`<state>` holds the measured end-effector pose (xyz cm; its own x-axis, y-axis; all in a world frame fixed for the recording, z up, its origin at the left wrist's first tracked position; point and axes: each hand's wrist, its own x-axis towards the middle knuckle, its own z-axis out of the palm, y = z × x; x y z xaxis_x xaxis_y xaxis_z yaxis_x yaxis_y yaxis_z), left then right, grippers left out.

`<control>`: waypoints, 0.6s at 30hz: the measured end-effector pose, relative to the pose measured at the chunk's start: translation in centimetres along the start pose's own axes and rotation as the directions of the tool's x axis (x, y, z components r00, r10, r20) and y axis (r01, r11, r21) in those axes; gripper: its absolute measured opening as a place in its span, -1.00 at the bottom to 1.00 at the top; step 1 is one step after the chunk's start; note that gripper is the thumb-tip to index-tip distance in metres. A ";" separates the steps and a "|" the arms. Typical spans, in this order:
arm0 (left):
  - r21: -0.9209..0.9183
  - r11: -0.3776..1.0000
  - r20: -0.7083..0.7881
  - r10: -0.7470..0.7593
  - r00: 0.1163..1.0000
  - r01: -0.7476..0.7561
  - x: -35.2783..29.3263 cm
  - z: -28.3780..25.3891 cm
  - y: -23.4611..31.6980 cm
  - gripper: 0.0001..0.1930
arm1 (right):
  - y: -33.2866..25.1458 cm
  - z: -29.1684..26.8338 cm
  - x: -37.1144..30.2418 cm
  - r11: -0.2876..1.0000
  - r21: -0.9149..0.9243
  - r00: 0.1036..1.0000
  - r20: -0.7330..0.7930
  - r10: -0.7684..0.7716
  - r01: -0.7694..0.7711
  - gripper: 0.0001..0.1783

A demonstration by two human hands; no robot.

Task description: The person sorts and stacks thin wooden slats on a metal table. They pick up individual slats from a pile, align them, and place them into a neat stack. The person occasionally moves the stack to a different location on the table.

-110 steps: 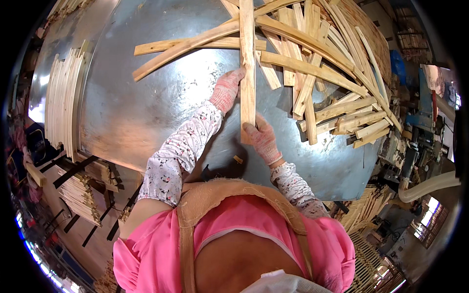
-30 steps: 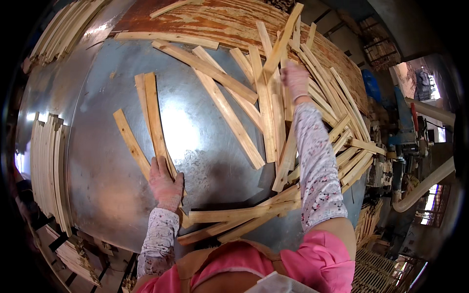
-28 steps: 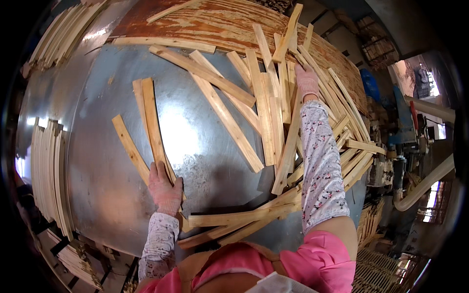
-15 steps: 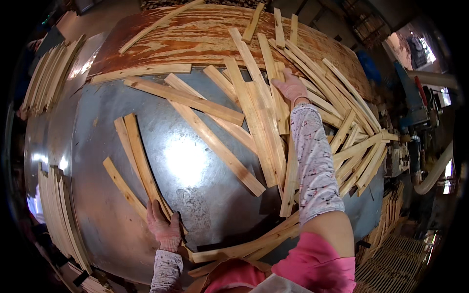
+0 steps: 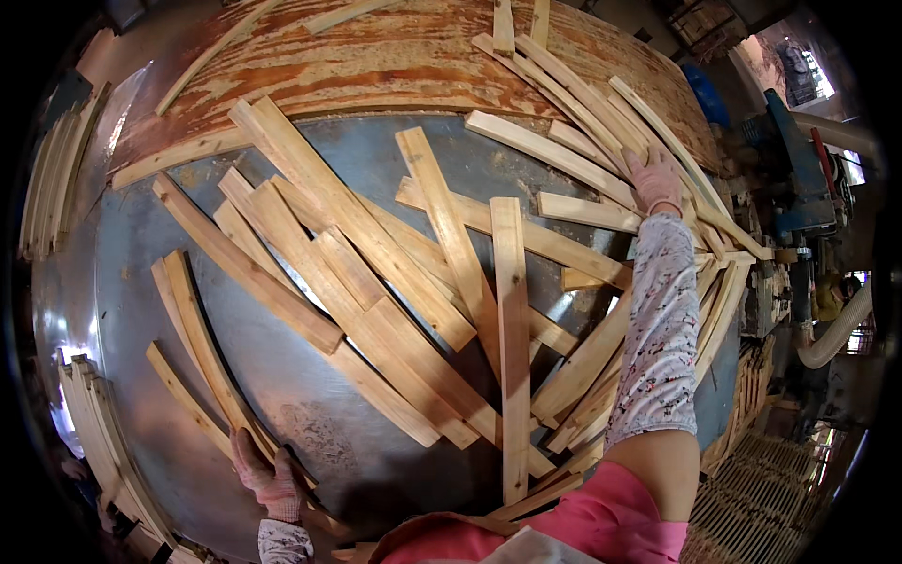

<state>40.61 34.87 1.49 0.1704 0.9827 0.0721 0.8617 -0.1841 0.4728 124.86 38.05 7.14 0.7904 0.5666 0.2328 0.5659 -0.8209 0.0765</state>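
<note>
Across the grey metal tabletop (image 5: 272,376), flat pale wooden planks (image 5: 352,226) now fan farther left, seemingly easier to separate, the pink-gloved left hand (image 5: 270,481) and right hand (image 5: 653,183) open.

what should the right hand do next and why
Perhaps curl the right hand around one of the wood strips at its fingertips: it looks open and spread over them, with no firm grip showing.
</note>
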 end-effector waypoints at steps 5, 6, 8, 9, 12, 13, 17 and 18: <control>0.020 0.999 -0.032 -0.033 0.999 0.034 -1.0 -0.1 -0.3 -0.18 | -3.2 -1.3 -4.4 0.969 0.191 0.955 0.218 -0.199 0.158 0.07; 0.054 0.996 -0.006 -0.065 0.998 0.065 -0.6 -0.2 0.1 -0.18 | -2.9 -1.7 -6.1 0.948 0.205 0.950 0.146 -0.276 0.244 0.06; 0.041 0.996 0.017 -0.080 0.997 0.079 -0.2 -0.4 0.5 -0.18 | -2.5 -2.5 -10.4 0.907 0.200 0.917 0.078 -0.391 0.370 0.06; 0.031 0.997 0.008 -0.078 0.997 0.078 -0.2 -0.3 0.5 -0.18 | -3.0 -3.4 -12.8 0.891 0.191 0.899 0.074 -0.432 0.413 0.06; 0.052 0.991 0.035 -0.122 0.992 0.120 0.7 -0.7 1.9 -0.21 | -3.3 -5.7 -19.9 0.855 0.292 0.872 0.117 -0.476 0.428 0.14; 0.040 0.990 0.043 -0.137 0.990 0.135 0.6 -0.6 1.8 -0.21 | -2.7 -4.6 -23.0 0.825 0.245 0.837 0.082 -0.540 0.508 0.15; -0.005 0.998 0.013 -0.063 0.998 0.063 0.6 -0.4 1.5 -0.20 | -3.2 -6.7 -29.9 0.852 0.210 0.795 0.305 -0.524 0.480 0.14; 0.000 0.998 0.020 -0.070 0.997 0.070 0.5 -0.5 1.4 -0.20 | -3.7 -7.3 -29.8 0.854 0.213 0.788 0.330 -0.520 0.475 0.14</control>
<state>41.69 35.14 2.61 0.1193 0.9926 0.0210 0.8718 -0.1148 0.4762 97.54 23.68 6.98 0.4059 0.8967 -0.1765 0.9083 -0.4171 -0.0304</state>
